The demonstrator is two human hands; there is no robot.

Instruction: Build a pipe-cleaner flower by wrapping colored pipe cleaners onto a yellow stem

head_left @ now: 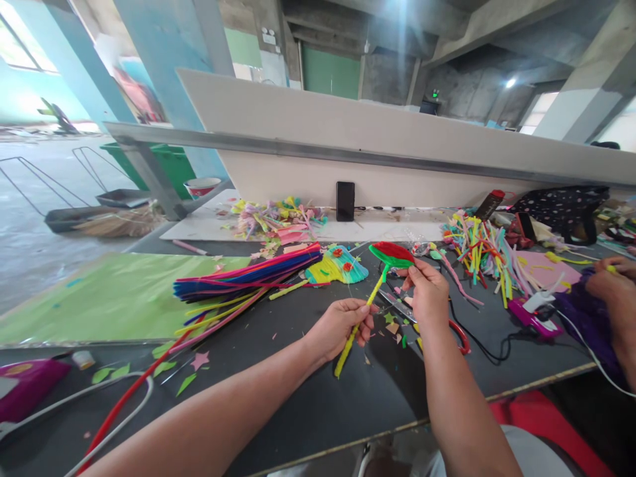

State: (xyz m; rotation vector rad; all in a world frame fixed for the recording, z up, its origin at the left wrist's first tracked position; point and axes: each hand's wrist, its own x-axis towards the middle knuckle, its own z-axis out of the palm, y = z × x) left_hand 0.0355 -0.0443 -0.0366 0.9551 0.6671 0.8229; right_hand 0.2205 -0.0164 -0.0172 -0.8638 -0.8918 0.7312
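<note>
Above the dark table I hold a pipe-cleaner flower (390, 255) with a red and green head and a yellow stem. My left hand (350, 322) is closed around the stem, whose lower end sticks out below the fingers. At the flower head, my right hand (426, 286) pinches the right edge of the red and green part. Beyond my left hand lies a yellow and turquoise fuzzy piece (340, 265) with red flowers on it. Left of that is a bundle of red, blue and purple pipe cleaners (248, 275). Scissors with red handles (460, 336) lie behind my right wrist.
A phone (345, 201) leans against the white partition (298, 175). Heaps of pipe-cleaner scraps (278, 218) lie along the back. Green sheeting (99, 298) covers the left side. Magenta power strips (534, 318) with cables rest on the table. At the right edge, another person's hand (613, 281) works.
</note>
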